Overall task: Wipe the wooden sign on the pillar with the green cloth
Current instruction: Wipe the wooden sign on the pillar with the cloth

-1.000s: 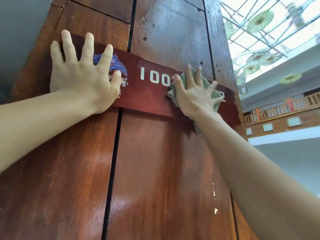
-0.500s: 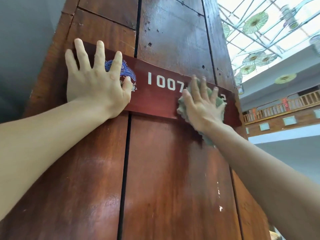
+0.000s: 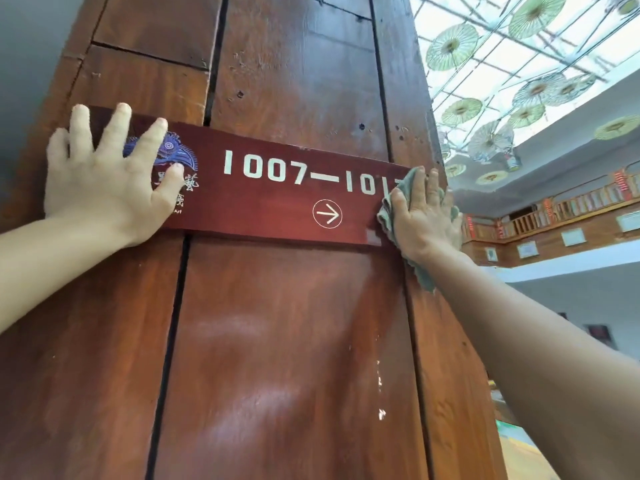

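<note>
Dark red wood marks the wooden sign (image 3: 277, 195), a long plank running left to right across the middle of the frame on the pillar (image 3: 284, 341), tilting slightly down toward the right. The left hand (image 3: 104, 188) lies flat with fingers spread over the sign's left end, covering part of the blue emblem (image 3: 176, 154). The right hand (image 3: 424, 220), palm open, presses the green cloth (image 3: 403, 192) against the sign's far right end, at the pillar's corner, so it is the hand to work back along the long axis, leftward. Compared with half a second ago, the cloth has slid rightward, uncovering the second number and the arrow (image 3: 327, 214); the left hand has stayed put.
</note>
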{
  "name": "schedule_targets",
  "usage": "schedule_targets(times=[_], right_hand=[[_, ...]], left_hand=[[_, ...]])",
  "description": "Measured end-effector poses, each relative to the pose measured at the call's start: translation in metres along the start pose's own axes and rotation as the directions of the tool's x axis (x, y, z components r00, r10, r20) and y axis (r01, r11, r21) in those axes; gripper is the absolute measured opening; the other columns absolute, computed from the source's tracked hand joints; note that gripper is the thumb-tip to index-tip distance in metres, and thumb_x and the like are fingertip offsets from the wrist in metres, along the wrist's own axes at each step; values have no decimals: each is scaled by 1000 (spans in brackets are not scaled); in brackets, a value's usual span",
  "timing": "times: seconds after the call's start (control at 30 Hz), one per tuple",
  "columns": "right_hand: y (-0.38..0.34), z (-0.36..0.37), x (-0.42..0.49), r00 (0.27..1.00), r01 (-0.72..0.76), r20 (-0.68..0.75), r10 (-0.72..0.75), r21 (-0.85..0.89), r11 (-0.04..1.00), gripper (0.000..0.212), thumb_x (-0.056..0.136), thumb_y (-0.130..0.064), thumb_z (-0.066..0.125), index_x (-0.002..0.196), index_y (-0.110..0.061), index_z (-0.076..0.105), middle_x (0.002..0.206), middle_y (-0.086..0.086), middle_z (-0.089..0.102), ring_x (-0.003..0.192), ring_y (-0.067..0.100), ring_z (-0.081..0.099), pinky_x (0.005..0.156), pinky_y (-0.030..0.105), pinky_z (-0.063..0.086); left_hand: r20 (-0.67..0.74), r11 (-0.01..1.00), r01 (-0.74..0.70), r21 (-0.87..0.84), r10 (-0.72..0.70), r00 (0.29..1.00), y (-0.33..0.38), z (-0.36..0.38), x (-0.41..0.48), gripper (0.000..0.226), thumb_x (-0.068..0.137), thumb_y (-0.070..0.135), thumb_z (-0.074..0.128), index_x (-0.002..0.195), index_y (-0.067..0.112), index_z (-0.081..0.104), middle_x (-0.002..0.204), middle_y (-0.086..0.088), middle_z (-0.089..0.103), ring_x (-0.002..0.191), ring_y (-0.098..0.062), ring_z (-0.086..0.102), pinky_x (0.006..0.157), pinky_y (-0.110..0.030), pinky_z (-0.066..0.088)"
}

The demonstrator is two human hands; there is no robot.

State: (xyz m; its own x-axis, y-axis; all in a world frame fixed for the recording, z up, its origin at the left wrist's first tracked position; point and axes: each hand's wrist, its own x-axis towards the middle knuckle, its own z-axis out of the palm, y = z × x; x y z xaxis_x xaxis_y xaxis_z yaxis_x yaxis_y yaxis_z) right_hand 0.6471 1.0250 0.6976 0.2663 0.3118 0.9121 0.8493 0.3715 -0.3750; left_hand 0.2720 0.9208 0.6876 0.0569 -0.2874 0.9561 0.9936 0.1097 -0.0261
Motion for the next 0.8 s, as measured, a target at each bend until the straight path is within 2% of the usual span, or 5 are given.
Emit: schedule_targets(times=[0.13, 0.27, 0.43, 0.63, 0.8], right_hand=[[8, 3, 2, 999, 39, -13, -38, 22, 999, 73, 96, -64, 9, 159, -34, -7, 170, -7, -10, 156, 28, -7, 124, 54, 0], [8, 2, 2, 998, 62, -11, -62, -13, 998, 73, 95, -64, 8, 160, -33, -7, 171, -5, -10, 156, 30, -8, 122, 57, -1], [-13, 1, -5, 1000, 23, 7, -23, -16, 1000, 76, 94, -64, 5, 160, -29, -9, 170, -2, -12, 155, 32, -14, 121, 62, -7], [-122, 19, -38, 982, 188, -25, -188, -24, 982, 76, 94, -64, 4, 160, -29, -6, 171, -2, -10, 155, 33, -14, 119, 65, -8], [-259, 42, -89, 899, 435, -54, -434, 4, 900, 74, 96, -62, 10, 161, -28, -2, 171, 0, -6, 154, 36, -14, 118, 67, -7]], left_hand=[[91, 997, 76, -13, -74, 993, -10, 7, -9, 63, 94, 57, 32, 148, 25, 39, 158, -19, 38, 143, -46, 26, 117, -64, 24], [118, 996, 37, 75, -46, 992, -18, -7, -61, 64, 96, 54, 29, 151, 21, 34, 160, -19, 31, 146, -43, 24, 111, -61, 27], [274, 974, 201, 109, -224, 935, -8, -34, -102, 76, 93, 56, 30, 159, 21, 12, 168, -18, 7, 150, -49, 15, 117, -62, 23], [345, 943, 281, 180, -328, 880, 6, -51, -139, 85, 94, 64, 18, 160, 12, 13, 168, -21, 8, 155, -39, 7, 124, -55, 12], [360, 943, 256, 212, -319, 877, 7, -54, -142, 85, 94, 64, 16, 161, 12, 14, 168, -21, 10, 156, -37, 5, 124, -54, 13]])
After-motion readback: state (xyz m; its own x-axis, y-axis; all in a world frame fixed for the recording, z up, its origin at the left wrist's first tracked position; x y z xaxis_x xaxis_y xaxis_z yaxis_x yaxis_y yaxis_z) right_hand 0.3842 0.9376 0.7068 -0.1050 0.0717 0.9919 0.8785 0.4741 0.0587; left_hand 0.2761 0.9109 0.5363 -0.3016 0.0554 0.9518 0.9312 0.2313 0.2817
